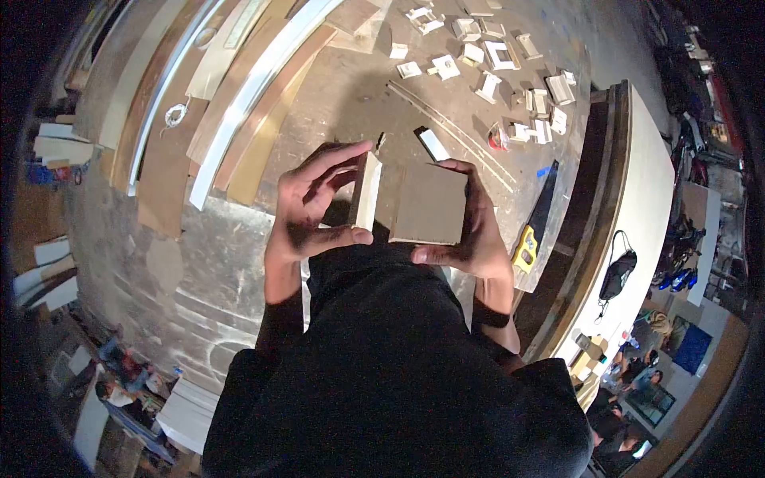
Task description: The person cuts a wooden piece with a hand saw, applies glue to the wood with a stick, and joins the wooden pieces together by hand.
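My left hand (pixel 299 209) grips a small wooden piece (pixel 367 193) between thumb and fingers, its pale narrow face turned to the right. A squarish brown wooden block (pixel 430 203) with a rough lower edge is held in my right hand (pixel 484 231), thumb below and fingers at the far right corner. Both pieces are up in front of my body, side by side with a narrow gap between them. Beyond them on the floor lies a white and black rectangular object (pixel 433 146).
Small wooden assemblies (pixel 500 56) are scattered at the far right. Two thin strips (pixel 450 131) lie before them. A yellow-handled handsaw (pixel 535 227) rests at right, beside a long table (pixel 637 183) bearing a black pouch (pixel 617 275). Long boards (pixel 255 95) cover the left. People (pixel 131 390) are at lower left.
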Demonstrator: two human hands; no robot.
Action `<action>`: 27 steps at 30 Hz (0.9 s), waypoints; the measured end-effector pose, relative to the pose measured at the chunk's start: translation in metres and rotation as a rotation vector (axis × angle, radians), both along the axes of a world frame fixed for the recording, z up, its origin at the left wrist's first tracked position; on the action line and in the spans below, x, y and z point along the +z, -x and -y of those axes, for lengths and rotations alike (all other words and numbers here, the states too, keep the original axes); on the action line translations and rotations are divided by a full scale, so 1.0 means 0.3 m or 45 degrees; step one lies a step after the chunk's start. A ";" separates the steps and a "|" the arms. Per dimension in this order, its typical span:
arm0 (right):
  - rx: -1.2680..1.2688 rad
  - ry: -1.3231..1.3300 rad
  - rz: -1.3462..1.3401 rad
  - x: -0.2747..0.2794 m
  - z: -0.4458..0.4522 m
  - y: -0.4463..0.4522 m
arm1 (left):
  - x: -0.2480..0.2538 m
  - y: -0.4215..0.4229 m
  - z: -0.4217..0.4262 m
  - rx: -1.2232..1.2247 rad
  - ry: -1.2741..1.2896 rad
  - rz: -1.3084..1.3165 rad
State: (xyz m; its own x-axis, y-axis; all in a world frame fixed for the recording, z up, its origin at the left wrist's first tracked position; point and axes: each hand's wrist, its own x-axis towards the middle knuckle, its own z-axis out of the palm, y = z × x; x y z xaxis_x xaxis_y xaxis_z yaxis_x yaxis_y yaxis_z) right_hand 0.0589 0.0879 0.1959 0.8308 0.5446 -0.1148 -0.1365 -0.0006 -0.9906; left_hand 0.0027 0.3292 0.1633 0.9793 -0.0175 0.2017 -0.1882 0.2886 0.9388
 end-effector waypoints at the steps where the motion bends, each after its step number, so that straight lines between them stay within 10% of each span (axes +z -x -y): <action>1: -0.005 -0.004 -0.004 0.003 0.005 0.000 | 0.006 -0.005 0.011 -0.003 -0.022 -0.001; 27: -0.032 0.028 0.167 0.122 0.079 0.023 | 0.056 -0.045 0.116 -0.165 0.034 0.119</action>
